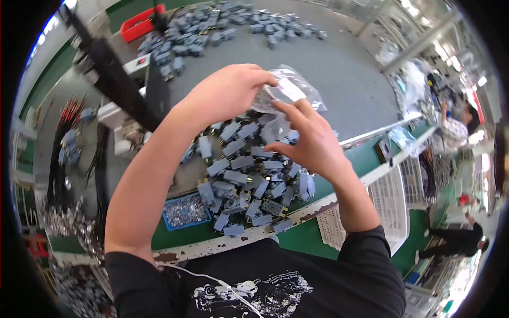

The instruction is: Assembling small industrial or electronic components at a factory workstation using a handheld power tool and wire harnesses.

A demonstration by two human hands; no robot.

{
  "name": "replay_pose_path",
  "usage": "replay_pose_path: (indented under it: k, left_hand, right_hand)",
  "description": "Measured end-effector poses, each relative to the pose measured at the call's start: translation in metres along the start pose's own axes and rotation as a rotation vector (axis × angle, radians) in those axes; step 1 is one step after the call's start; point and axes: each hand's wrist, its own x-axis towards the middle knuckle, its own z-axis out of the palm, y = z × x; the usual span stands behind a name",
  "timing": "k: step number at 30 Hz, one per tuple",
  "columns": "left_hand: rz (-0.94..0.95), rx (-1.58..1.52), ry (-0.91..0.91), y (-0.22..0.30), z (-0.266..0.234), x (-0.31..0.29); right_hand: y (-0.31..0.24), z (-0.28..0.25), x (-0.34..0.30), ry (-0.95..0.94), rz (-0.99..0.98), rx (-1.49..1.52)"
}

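Over the bench, my left hand (241, 90) is closed on the edge of a clear plastic bag (308, 91) with a white label. Small metallic-looking pieces (261, 100) show through the bag near those fingertips. My right hand (313, 139) is just to the right, its thumb spread well away from its fingers and its fingertips against the bag. Beneath both hands lies a heap of grey-blue rectangular plug-like housings (241, 161), some with brass-coloured pins. The bag's lower part hangs just above this heap.
A blue tray (168, 216) of small metal parts sits at the bench's near edge. Left stand a machine with a black arm (114, 69) and bundled dark wires (55, 153). More housings (199, 29) and a red bin (139, 25) lie far off. White crates (389, 204) stand right.
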Motion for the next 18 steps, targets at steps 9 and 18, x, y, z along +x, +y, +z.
replay_pose_path:
  k: [9,18]
  left_hand:
    - [0.123,0.059,0.591,0.047,0.011,-0.022]
    - [-0.091,0.104,0.352,0.067,-0.001,-0.120]
  right_hand:
    - [0.124,-0.075,0.074,0.505,0.066,-0.214]
    - [0.268,-0.190,0.150,0.677,0.478,-0.436]
